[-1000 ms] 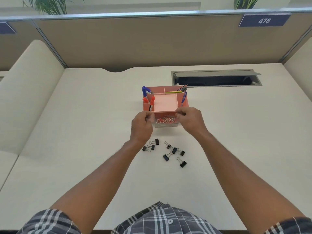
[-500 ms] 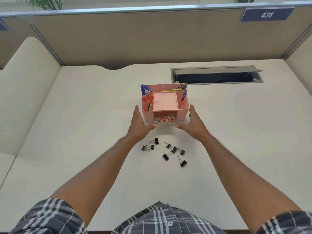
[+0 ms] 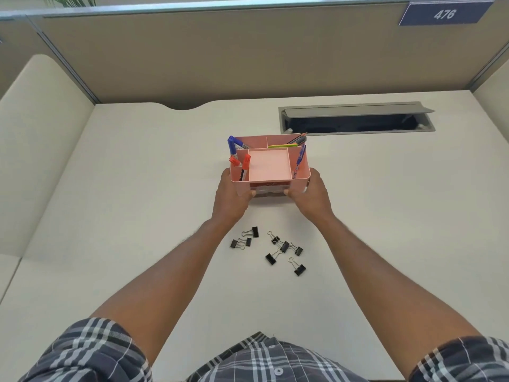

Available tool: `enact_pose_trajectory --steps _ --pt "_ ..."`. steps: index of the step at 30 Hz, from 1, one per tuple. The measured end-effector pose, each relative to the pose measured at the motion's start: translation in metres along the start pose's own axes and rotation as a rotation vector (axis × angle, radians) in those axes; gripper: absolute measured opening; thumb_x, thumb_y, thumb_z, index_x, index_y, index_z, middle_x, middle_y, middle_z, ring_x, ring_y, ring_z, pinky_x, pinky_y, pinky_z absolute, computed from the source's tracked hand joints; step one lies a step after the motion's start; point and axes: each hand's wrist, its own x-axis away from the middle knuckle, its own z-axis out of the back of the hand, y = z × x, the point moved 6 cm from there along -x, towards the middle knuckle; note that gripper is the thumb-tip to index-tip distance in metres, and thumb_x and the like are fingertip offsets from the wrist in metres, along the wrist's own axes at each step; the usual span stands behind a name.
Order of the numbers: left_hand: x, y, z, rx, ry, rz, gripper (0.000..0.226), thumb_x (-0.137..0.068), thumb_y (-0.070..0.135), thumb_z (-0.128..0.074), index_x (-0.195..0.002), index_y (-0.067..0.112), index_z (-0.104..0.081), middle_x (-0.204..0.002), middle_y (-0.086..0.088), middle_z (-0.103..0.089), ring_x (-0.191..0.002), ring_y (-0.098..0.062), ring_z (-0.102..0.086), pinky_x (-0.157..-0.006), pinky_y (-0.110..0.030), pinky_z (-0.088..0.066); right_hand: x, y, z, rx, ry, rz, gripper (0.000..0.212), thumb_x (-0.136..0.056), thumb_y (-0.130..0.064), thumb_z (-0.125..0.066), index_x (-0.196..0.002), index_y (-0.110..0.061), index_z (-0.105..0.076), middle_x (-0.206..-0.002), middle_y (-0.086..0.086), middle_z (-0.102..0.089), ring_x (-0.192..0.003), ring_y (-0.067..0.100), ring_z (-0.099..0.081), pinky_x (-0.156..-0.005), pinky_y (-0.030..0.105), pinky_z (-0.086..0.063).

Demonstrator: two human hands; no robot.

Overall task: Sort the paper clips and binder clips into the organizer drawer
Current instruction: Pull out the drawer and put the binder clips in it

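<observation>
A: Head view, centre of the frame: fingers (image 3: 252,194) of the left hand (image 3: 230,201) wrap the organizer's (image 3: 271,166) left side, thumb on the front; the right hand (image 3: 311,197) grips the opposite side the same way.

B: And the drawer (image 3: 268,190)?

A: A second ago it stood pulled out with the paper clips (image 3: 266,184) showing. Now it sits nearly flush, with only a reddish strip visible through the front, probably the clips, though the view is too dim to be sure.

B: So the paper clips are stored?

A: That is my reading. Both hands have moved from the drawer front to the organizer's sides.

B: The binder clips (image 3: 275,250)?

A: Loose on the table (image 3: 137,202), just below the hands, in two small clusters. None is in the organizer, so I judge that half of the sorting is left, and the drawer must open again.
</observation>
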Motion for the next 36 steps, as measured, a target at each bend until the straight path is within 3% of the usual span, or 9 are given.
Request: enact_pose_trajectory --steps 9,13,15,17,20,24,30,33,36 --pt "-0.008 -0.007 -0.006 0.008 0.128 0.050 0.057 -0.081 0.022 -0.076 -0.127 0.027 -0.041 -0.117 0.013 -0.059 -0.104 -0.012 -0.059 -0.082 -0.025 -0.048 -0.009 0.007 -0.007 -0.006 0.123 -0.038 0.044 -0.072 -0.025 -0.081 -0.101 -0.026 -0.047 -0.097 -0.012 -0.060 -0.083 0.011 -0.061 -0.064 0.027 -0.047" --pt "-0.007 -0.009 -0.007 0.003 0.123 0.052 0.053 -0.084 0.022 -0.074 -0.127 0.025 -0.042 -0.114 0.013 -0.057 -0.102 -0.009 -0.058 -0.080 -0.023 -0.047 -0.008 0.017 -0.008 0.013 0.130 -0.067 0.050 -0.079 -0.027 -0.078 -0.118 -0.017 -0.047 -0.108 -0.007 -0.055 -0.092 0.014 -0.057 -0.072 0.028 -0.045" --pt "-0.005 -0.017 -0.006 -0.024 0.130 0.067 0.057 -0.085 0.023 -0.073 -0.132 0.022 -0.040 -0.121 0.008 -0.056 -0.107 -0.011 -0.056 -0.086 -0.027 -0.050 -0.003 0.033 -0.009 0.055 0.163 -0.164 0.058 -0.082 -0.029 -0.074 -0.128 -0.012 -0.043 -0.122 0.002 -0.053 -0.103 0.022 -0.058 -0.081 0.033 -0.047" --pt "0.000 -0.029 -0.006 -0.056 0.152 0.125 0.063 -0.087 0.023 -0.070 -0.139 0.018 -0.035 -0.125 0.001 -0.055 -0.112 -0.016 -0.055 -0.094 -0.034 -0.050 0.008 0.043 -0.013 0.158 0.179 -0.201 0.047 -0.086 -0.027 -0.066 -0.125 -0.011 -0.045 -0.123 0.007 -0.053 -0.105 0.027 -0.059 -0.081 0.033 -0.046" --pt "0.014 -0.043 -0.008 -0.135 0.160 0.175 0.053 -0.089 0.019 -0.062 -0.136 0.016 -0.038 -0.124 -0.004 -0.054 -0.113 -0.021 -0.055 -0.095 -0.040 -0.050 0.021 0.034 -0.036 0.402 0.053 0.079 0.031 -0.090 -0.018 -0.055 -0.120 -0.011 -0.055 -0.114 0.009 -0.057 -0.103 0.027 -0.058 -0.080 0.034 -0.047" --pt "0.031 -0.049 -0.014 -0.282 0.108 0.080 0.028 -0.090 0.010 -0.052 -0.118 0.014 -0.056 -0.117 -0.003 -0.056 -0.110 -0.019 -0.056 -0.090 -0.030 -0.047 0.030 0.015 -0.064 0.564 -0.094 0.409 0.051 -0.091 -0.008 -0.051 -0.141 -0.013 -0.047 -0.111 0.013 -0.055 -0.104 0.029 -0.052 -0.077 0.040 -0.052" --pt "0.050 -0.057 -0.015 -0.359 0.065 0.032 0.028 -0.092 0.006 -0.046 -0.114 0.014 -0.061 -0.119 -0.001 -0.057 -0.111 -0.015 -0.053 -0.082 -0.022 -0.038 0.022 0.009 -0.065 0.626 -0.094 0.415 0.050 -0.090 -0.003 -0.048 -0.138 -0.013 -0.051 -0.109 0.015 -0.055 -0.103 0.033 -0.051 -0.069 0.037 -0.047" --pt "0.054 -0.060 -0.015 -0.385 0.044 -0.008 0.030 -0.092 0.004 -0.047 -0.116 0.013 -0.062 -0.119 -0.003 -0.059 -0.112 -0.019 -0.054 -0.087 -0.026 -0.042 0.027 0.012 -0.064 0.609 -0.085 0.412 0.049 -0.088 -0.001 -0.047 -0.134 -0.015 -0.055 -0.103 0.012 -0.053 -0.098 0.030 -0.050 -0.066 0.030 -0.039" --pt "0.058 -0.063 -0.018 -0.424 -0.010 -0.050 0.032 -0.092 0.008 -0.049 -0.121 0.012 -0.061 -0.121 -0.005 -0.058 -0.114 -0.022 -0.052 -0.097 -0.033 -0.043 0.041 0.020 -0.062 0.609 -0.087 0.415 0.046 -0.084 0.002 -0.047 -0.125 -0.014 -0.059 -0.093 0.008 -0.049 -0.090 0.029 -0.050 -0.059 0.033 -0.043"
